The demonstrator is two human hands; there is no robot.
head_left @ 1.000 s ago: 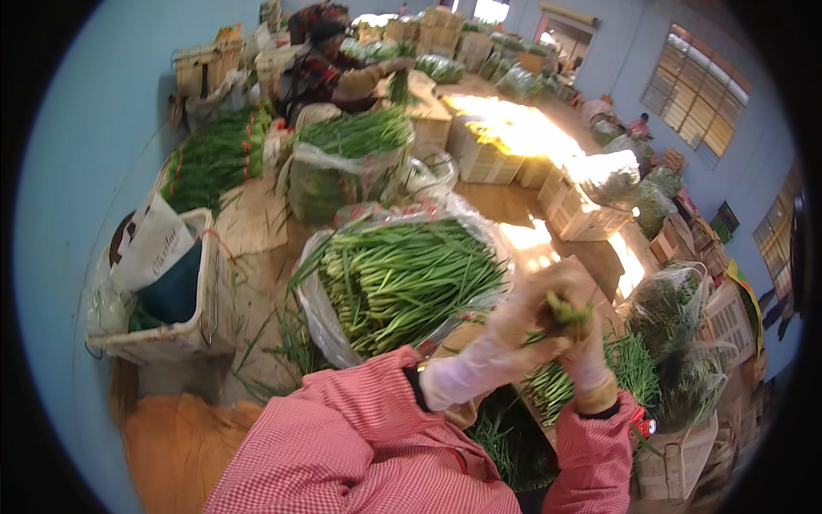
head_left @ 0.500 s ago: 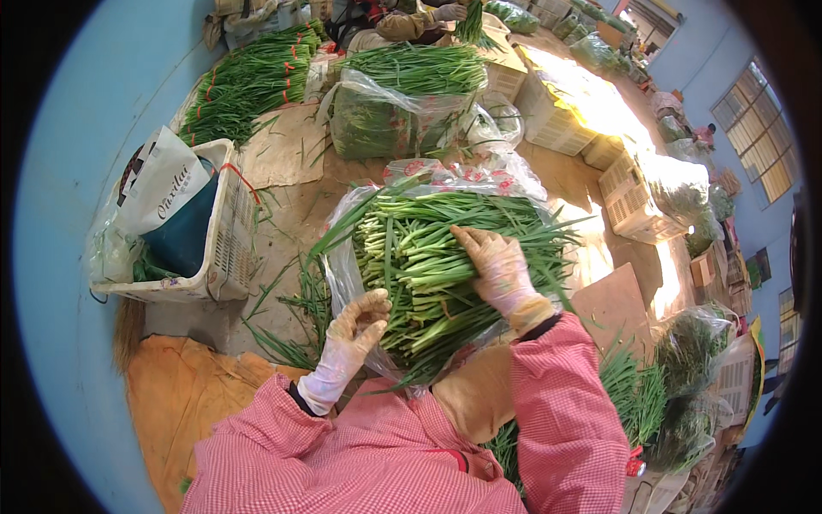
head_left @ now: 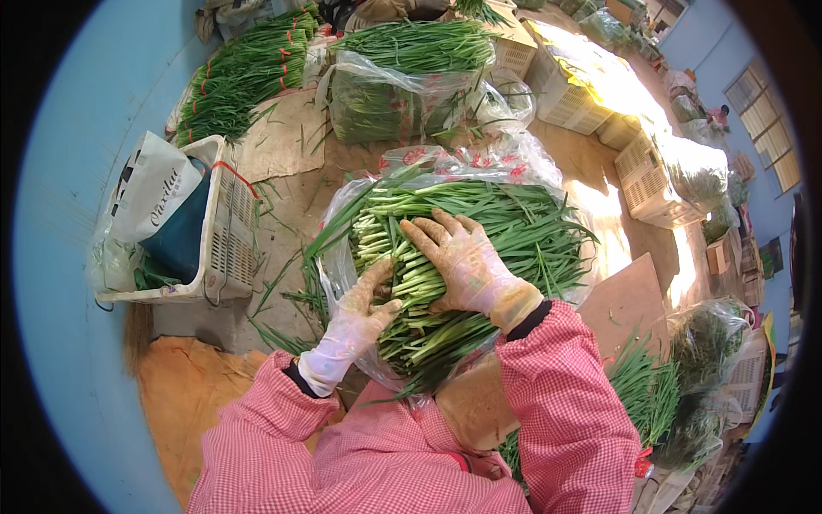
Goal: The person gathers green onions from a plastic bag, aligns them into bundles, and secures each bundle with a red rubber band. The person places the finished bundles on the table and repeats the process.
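Resting on a heap of long, green, pale-ended leafy stalks [head_left: 535, 227], the right hand [head_left: 467, 267], gloved in stained white, is spread with fingers apart. The left hand [head_left: 353, 325], gloved alike, is held at the pale ends, thumb and fingers parted. The heap is contained in a clear, red-printed plastic bag [head_left: 518, 163] before the person; a white plastic crate [head_left: 229, 257] is seen leftward.

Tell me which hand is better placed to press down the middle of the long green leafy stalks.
Probably the white-gloved right hand: its spread fingers lie across the stalks, while the white-gloved left hand sits near their pale ends.
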